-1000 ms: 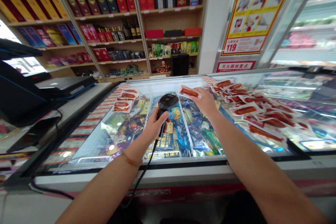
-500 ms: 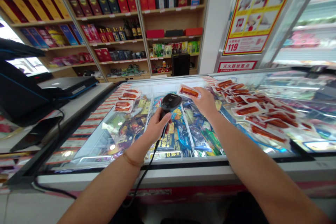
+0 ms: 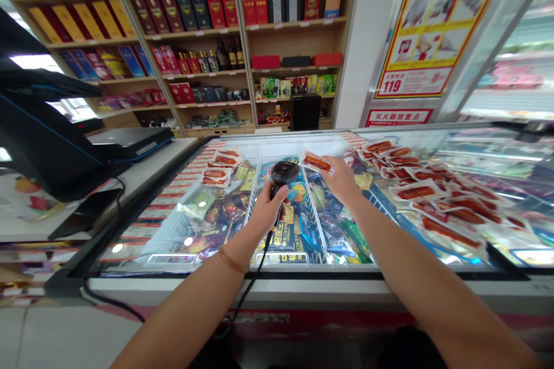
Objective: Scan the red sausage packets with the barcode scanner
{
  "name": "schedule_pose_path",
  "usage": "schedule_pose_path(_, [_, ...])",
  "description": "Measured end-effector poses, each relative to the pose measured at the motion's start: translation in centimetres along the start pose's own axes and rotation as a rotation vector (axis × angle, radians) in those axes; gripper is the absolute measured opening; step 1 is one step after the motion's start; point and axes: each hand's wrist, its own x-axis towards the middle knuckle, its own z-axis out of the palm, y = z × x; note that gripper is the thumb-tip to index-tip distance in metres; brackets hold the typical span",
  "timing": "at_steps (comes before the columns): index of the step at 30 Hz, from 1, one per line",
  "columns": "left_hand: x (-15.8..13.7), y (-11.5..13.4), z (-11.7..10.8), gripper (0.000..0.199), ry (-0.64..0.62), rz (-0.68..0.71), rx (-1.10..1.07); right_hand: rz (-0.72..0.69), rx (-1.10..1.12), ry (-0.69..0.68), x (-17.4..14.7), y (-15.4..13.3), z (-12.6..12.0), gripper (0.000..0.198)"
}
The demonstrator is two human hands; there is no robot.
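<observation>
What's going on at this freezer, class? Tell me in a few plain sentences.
A person's left hand grips a black handheld scanner, its cable hanging down. The right hand holds a sealed sausage packet close beside it, above the glass-topped freezer. Similar packets lie on the glass: a large pile to the right, a small group to the left.

Bright Centre, Smeared Edges

And it's bright in here, cool white light throughout! Round glare spots [image 3: 188, 241] blaze on the freezer glass [image 3: 167, 235] at left; a soft sheen catches the black scanner [image 3: 284, 170]. Bottom middle, deep shadow! A patch [image 3: 78, 108] at far left is washed out white. Over right, the lit shelves [image 3: 519, 72] blur badly, while wide-angle stretch tips the poster [image 3: 437, 40] and left-hand shelving [image 3: 142, 43] outward.
</observation>
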Motion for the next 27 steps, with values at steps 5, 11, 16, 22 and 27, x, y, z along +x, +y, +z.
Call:
schedule_pose_path(5, [0.5, 3.0, -3.0, 0.051, 0.235, -0.027, -0.084, -0.058, 0.04, -0.087, 0.3, -2.2, 2.7, 0.042])
schedule_pose_path(11, [-0.9, 6.9, -12.0, 0.051, 0.497, 0.079, -0.084, -0.195, 0.143, -0.15, 4.1, -10.9, 7.3, 0.044])
schedule_pose_path(16, [-3.8, 7.9, -18.4, 0.046, 0.678, 0.107, -0.052, -0.203, 0.181, -0.235, 7.0, -18.8, 13.3, 0.045])
schedule_pose_path(22, [-5.8, 7.3, -20.7, 0.049, 0.712, 0.095, -0.043, -0.242, 0.035, -0.345, 6.5, -22.9, 18.3, 0.048])
schedule_pose_path(27, [-5.4, 6.7, -19.3, 0.049, 0.647, 0.064, -0.044, -0.231, -0.006, -0.346, 5.9, -22.0, 18.5, 0.042])
